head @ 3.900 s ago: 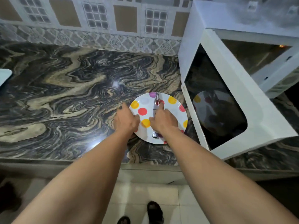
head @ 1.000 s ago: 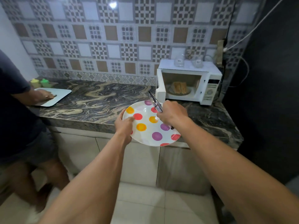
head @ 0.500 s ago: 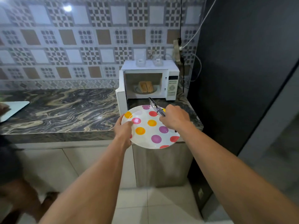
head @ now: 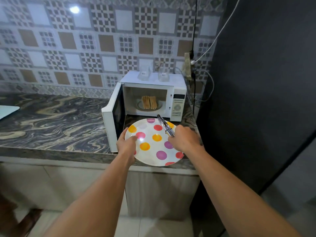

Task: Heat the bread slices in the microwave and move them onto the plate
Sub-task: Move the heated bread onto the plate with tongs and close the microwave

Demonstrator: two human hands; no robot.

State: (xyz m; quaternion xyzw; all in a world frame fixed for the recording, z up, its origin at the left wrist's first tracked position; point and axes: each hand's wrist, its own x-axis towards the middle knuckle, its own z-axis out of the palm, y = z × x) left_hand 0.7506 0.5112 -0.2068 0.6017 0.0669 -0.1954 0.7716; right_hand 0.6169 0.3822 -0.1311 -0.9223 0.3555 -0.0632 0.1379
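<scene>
**Plate and tongs ready, bread not yet moved**

At the left edge of the frame a pale board (head: 7,111) lies on the marble counter (head: 51,120); the picture cuts it off, so I cannot say what it is. Near the centre, the left hand (head: 126,144) grips the left rim of the plate (head: 148,158), with the thumb on top. The plate is white with coloured dots, it carries no food, and it is held just in front of the counter edge.

Behind the plate stands the microwave (head: 177,93) with its door (head: 112,120) swung open to the left. The bread slices (head: 149,102) are inside, on the round glass tray (head: 159,107), well apart from the plate. To the right, the right hand (head: 185,140) is curled round the handle of metal tongs (head: 165,125), which point up over the far rim of the plate toward the open microwave.

As I judge it, the heating is probably finished, because the door is open and the tools are ready, but the pictures cannot prove that the bread is warm. The transfer is all left to do: no slice is on the plate.

Some things are hard to see. The fingers under the plate are hidden. The slices seem to be two, side by side, but this is not sure. The control panel is too small to read, and I cannot tell if the tong tips are together or apart.
</scene>
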